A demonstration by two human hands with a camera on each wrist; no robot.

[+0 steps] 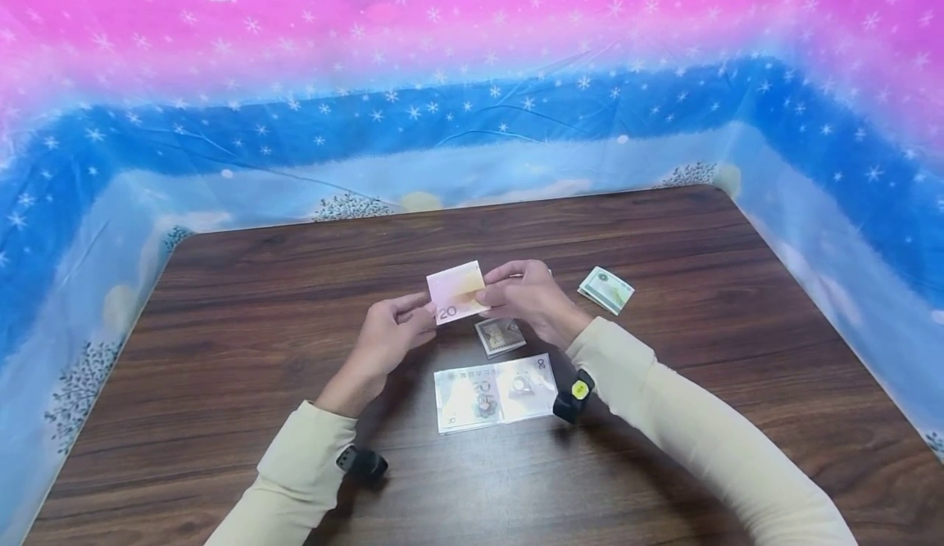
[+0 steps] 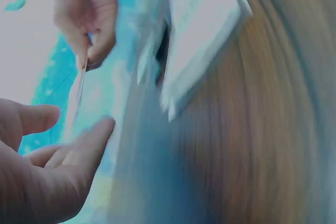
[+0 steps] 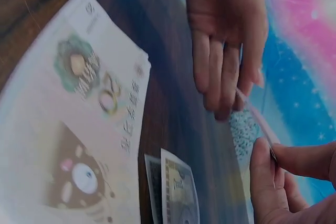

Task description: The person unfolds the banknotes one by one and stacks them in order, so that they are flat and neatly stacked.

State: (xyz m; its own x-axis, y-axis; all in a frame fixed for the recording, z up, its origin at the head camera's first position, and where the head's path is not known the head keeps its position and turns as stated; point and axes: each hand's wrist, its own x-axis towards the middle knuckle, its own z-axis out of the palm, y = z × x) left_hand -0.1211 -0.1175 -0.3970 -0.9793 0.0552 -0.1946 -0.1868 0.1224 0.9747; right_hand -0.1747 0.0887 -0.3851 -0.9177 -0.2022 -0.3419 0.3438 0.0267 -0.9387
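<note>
My right hand (image 1: 525, 296) pinches a small pink-and-yellow toy banknote (image 1: 453, 288) marked 20 by its right edge, between thumb and fingers, above the table. At the note's left edge is my left hand (image 1: 391, 329). In the left wrist view, the left thumb (image 2: 42, 118) and fingers stand apart with the note's edge between them. Below the hands lies a flat stack of pale banknotes (image 1: 496, 394), its top note printed with a cartoon figure. A folded grey-brown banknote (image 1: 500, 336) lies between that stack and the raised note.
A folded green banknote (image 1: 606, 290) lies right of my right hand. The dark wood table (image 1: 258, 308) carries everything. Behind it hangs a pink and blue snowflake cloth (image 1: 457, 111), which also runs along both sides.
</note>
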